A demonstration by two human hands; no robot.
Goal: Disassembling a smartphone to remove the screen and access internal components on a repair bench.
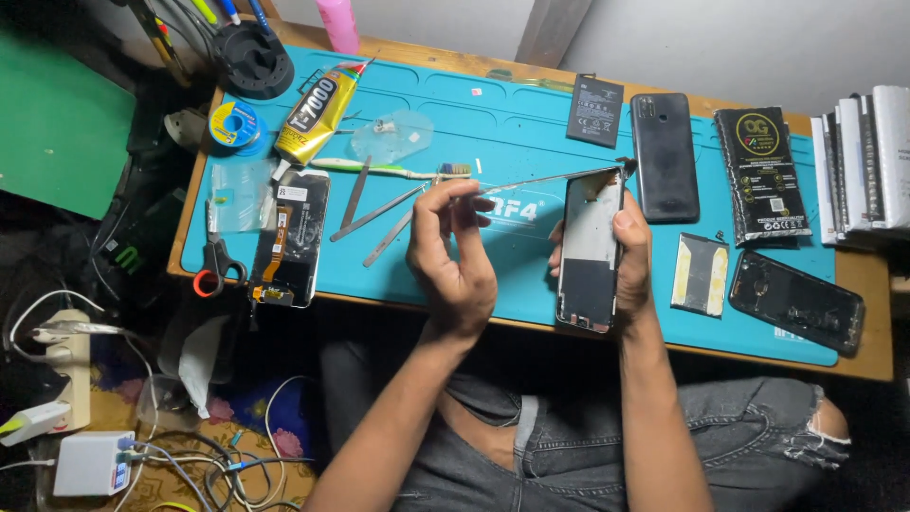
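My right hand (627, 258) grips an opened phone frame (590, 248), holding it upright on its long edge over the blue work mat (512, 142). My left hand (453, 254) pinches a long thin metal tool (531, 180) whose tip reaches the top corner of the frame. The inside of the frame faces me, grey above and dark below.
On the mat lie a phone screen with flex cable (292, 235), metal tweezers (377, 213), a toothbrush (389, 170), a glue tube (320, 112), a battery (595, 110), a black back cover (664, 155), another battery (700, 274), a dark phone shell (794, 301). Scissors (216, 265) sit left; boxes (864, 156) right.
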